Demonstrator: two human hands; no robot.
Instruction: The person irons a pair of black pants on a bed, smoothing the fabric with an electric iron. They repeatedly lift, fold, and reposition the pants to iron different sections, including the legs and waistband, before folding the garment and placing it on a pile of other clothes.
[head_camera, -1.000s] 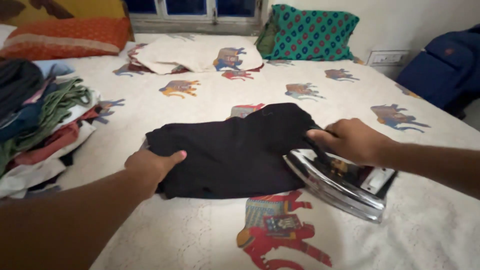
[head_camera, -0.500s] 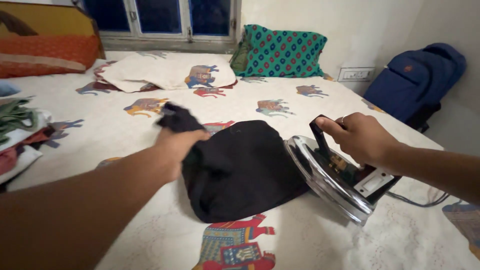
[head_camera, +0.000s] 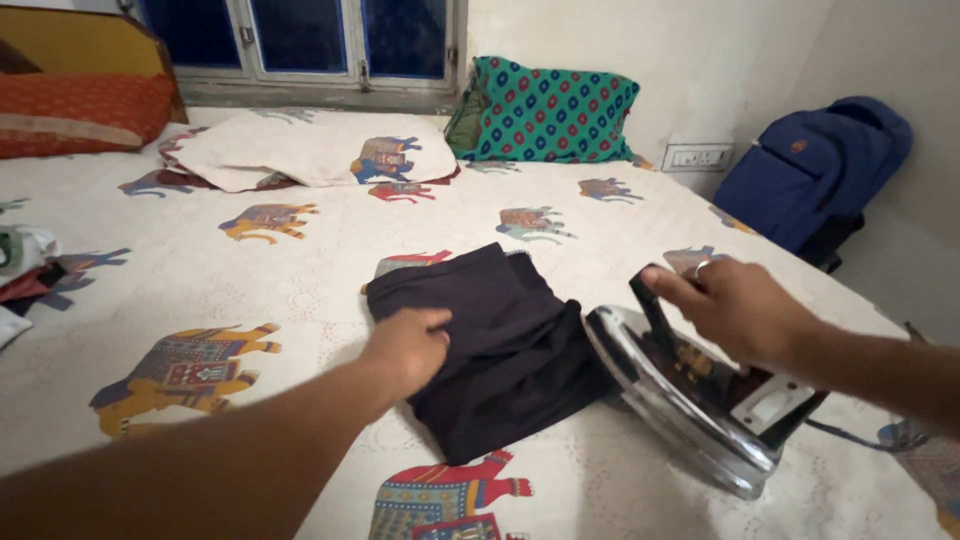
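A folded black garment (head_camera: 500, 345) lies on a cream bedsheet (head_camera: 300, 280) printed with coloured elephants. My left hand (head_camera: 408, 345) presses flat on the garment's left part, fingers together. My right hand (head_camera: 735, 308) grips the black handle of a metal clothes iron (head_camera: 680, 400). The iron stands tilted on its heel just right of the garment, its shiny soleplate facing the cloth.
A green patterned pillow (head_camera: 550, 110) and a cream pillow (head_camera: 310, 150) lie at the bed's far end under a window. An orange bolster (head_camera: 80, 110) sits far left. A blue backpack (head_camera: 820, 180) leans at the right wall. Clothes (head_camera: 25, 265) lie at the left edge.
My left hand came back from the garment's far corner and now rests on its near left part. The garment looks folded smaller. My right hand keeps the iron tilted beside it.
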